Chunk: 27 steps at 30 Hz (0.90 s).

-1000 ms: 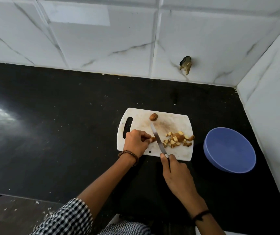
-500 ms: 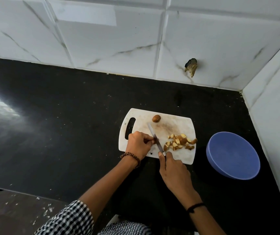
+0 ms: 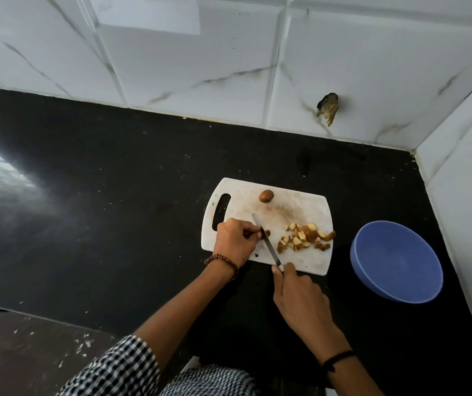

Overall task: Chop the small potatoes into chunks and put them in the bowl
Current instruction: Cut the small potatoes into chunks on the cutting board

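left grip (image 3: 234, 242) pinches potato bit (image 3: 267, 232) steady on board (image 3: 300, 205) so right grip (image 3: 300, 292), wrapped round knife (image 3: 271, 247), can slice thru.

A black countertop (image 3: 114, 195) carries a white cutting board (image 3: 309, 208) and, just beside it on the right, a blue bowl (image 3: 396, 261). Pale specks (image 3: 303, 176), perhaps crumbs, dot its surface.

Glossy marble-look tiles (image 3: 189, 67), matt black counter (image 3: 114, 195), white plastic board (image 3: 309, 207), metal knife (image 3: 266, 241).
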Available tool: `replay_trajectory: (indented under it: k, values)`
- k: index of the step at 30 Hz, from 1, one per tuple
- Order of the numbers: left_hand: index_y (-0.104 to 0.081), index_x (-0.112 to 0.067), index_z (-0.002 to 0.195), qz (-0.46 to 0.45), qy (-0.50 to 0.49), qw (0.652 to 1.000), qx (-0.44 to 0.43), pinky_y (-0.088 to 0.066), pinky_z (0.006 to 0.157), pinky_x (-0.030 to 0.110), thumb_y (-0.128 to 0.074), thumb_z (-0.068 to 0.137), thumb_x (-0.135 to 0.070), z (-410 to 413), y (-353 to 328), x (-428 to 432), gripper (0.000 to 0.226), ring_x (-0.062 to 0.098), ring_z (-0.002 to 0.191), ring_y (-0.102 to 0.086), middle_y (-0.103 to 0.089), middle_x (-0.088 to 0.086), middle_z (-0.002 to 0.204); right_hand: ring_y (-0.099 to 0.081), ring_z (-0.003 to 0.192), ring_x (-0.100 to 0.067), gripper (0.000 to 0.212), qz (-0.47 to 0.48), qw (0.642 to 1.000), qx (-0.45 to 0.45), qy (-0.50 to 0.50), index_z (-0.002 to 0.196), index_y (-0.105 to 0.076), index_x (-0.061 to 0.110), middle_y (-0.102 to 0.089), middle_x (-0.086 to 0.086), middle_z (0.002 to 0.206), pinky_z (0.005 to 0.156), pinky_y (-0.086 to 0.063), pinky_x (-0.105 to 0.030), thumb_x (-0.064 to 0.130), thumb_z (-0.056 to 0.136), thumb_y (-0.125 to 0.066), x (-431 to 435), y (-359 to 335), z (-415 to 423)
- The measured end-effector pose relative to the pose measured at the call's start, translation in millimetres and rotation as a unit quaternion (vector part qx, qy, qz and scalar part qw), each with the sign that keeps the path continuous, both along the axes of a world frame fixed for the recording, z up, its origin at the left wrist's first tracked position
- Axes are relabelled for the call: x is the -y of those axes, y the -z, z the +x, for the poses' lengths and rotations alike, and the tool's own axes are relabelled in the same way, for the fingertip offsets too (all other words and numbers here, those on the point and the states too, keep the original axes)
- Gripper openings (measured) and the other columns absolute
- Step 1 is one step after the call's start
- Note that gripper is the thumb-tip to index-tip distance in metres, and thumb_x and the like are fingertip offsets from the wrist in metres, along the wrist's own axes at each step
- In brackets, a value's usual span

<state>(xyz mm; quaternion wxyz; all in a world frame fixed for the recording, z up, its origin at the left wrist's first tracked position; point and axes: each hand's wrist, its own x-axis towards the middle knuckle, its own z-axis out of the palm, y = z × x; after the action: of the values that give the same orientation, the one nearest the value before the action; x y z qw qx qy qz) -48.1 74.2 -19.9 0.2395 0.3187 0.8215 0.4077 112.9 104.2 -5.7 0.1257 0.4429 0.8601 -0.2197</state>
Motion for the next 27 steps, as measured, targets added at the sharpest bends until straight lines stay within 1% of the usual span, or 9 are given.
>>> replay_trajectory:
  k: [2,6,8,10,13,18,22,25,27]
  values:
    - [-0.075,-0.013,0.099,-0.004,-0.001,1.000,0.000,-0.052,0.086,0.016,-0.071,0.084,-0.013,-1,1,0,0.016,0.003,0.087,-0.064,-0.072,-0.004,0.096,-0.061,0.086,-0.018,0.036,-0.010,1.000,0.004,0.008,0.120,-0.046,0.023,-0.059,0.000,0.096,0.073,-0.050,-0.034,0.048,0.107,-0.023,4,-1,7]
    - [-0.073,-0.015,0.098,-0.004,0.000,1.000,0.014,-0.050,0.077,0.008,-0.071,0.084,-0.013,-2,-1,0,0.014,0.001,0.087,-0.064,-0.070,-0.007,0.096,-0.061,0.079,-0.011,0.033,-0.019,1.000,-0.003,0.020,0.115,-0.047,0.025,-0.060,0.004,0.089,0.070,-0.051,-0.029,0.048,0.107,-0.024,11,-5,22]
    - [-0.072,-0.016,0.101,-0.011,0.002,1.000,0.022,-0.053,0.083,0.014,-0.070,0.085,-0.014,-2,0,0,0.016,0.002,0.089,-0.064,-0.070,-0.006,0.098,-0.060,0.077,-0.008,0.030,-0.031,0.999,0.004,0.029,0.116,-0.045,0.026,-0.060,0.006,0.088,0.067,-0.050,-0.026,0.048,0.107,-0.026,14,-6,32]
    - [-0.069,-0.018,0.108,-0.020,0.012,1.000,0.020,-0.053,0.087,0.020,-0.069,0.086,-0.015,-2,0,-1,0.022,0.004,0.092,-0.064,-0.069,-0.003,0.102,-0.061,0.078,-0.006,0.028,-0.047,0.998,0.015,0.046,0.119,-0.044,0.029,-0.060,0.007,0.090,0.071,-0.054,-0.025,0.048,0.107,-0.028,16,-8,41]
    - [-0.069,-0.015,0.109,-0.030,0.028,0.999,0.014,-0.049,0.088,0.015,-0.065,0.088,-0.011,-3,-1,-2,0.022,0.004,0.096,-0.061,-0.068,-0.002,0.111,-0.063,0.077,-0.005,0.026,-0.059,0.996,0.026,0.064,0.114,-0.044,0.033,-0.061,0.008,0.089,0.075,-0.057,-0.026,0.052,0.106,-0.028,16,-14,52]
    - [-0.071,-0.012,0.107,-0.036,0.036,0.998,-0.033,-0.045,0.087,0.011,-0.062,0.090,-0.008,-4,-1,-3,0.020,0.005,0.099,-0.060,-0.068,0.000,0.113,-0.066,0.071,-0.006,0.034,-0.078,0.991,-0.001,0.109,0.106,-0.053,0.030,-0.065,0.006,0.082,0.063,-0.053,-0.021,0.054,0.105,-0.029,13,-24,61]
    - [-0.069,-0.013,0.110,-0.036,0.053,0.996,-0.066,-0.043,0.074,0.006,-0.066,0.089,-0.021,-1,-1,-5,0.023,0.002,0.089,-0.058,-0.067,0.001,0.109,-0.063,0.065,-0.008,0.036,-0.087,0.984,-0.050,0.147,0.094,-0.054,0.030,-0.064,0.003,0.077,0.057,-0.047,-0.024,0.055,0.104,-0.030,8,-23,57]
    - [-0.068,-0.015,0.111,-0.053,0.083,0.991,-0.094,-0.047,0.077,0.014,-0.071,0.084,-0.030,0,-1,-10,0.031,0.006,0.086,-0.058,-0.059,0.000,0.106,-0.063,0.073,-0.009,0.035,-0.088,0.981,-0.074,0.158,0.097,-0.055,0.027,-0.064,0.001,0.081,0.060,-0.044,-0.025,0.053,0.105,-0.032,5,-24,51]
    - [-0.071,-0.017,0.106,-0.067,0.095,0.986,-0.122,-0.051,0.081,0.022,-0.071,0.083,-0.028,0,-2,-14,0.025,0.010,0.087,-0.059,-0.058,0.001,0.105,-0.062,0.076,-0.012,0.037,-0.086,0.980,-0.087,0.157,0.098,-0.055,0.025,-0.062,0.000,0.083,0.062,-0.043,-0.029,0.053,0.105,-0.032,3,-26,45]
